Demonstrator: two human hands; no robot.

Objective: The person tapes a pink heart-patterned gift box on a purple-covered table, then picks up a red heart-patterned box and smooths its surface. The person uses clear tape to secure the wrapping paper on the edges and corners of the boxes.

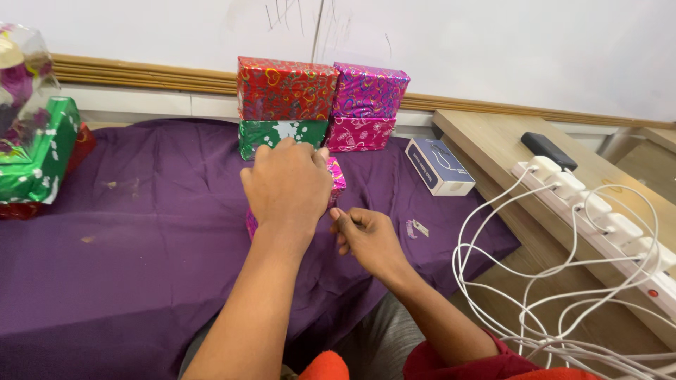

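A purple cloth [127, 267] covers the work surface, with a stack of four wrapped boxes [320, 105] against the wall (red and purple on top, green and pink below). In front of it sits a pink wrapped box [336, 177], mostly hidden under the left hand [287, 184], which lies flat on top, fingers spread, pressing it down. The right hand [366, 236] is curled at the box's near side, fingertips pinched on something too small to make out. This looks like sealing the wrapping; the next move needs the box held steady. A scrap of clear tape [417, 228] lies nearby.
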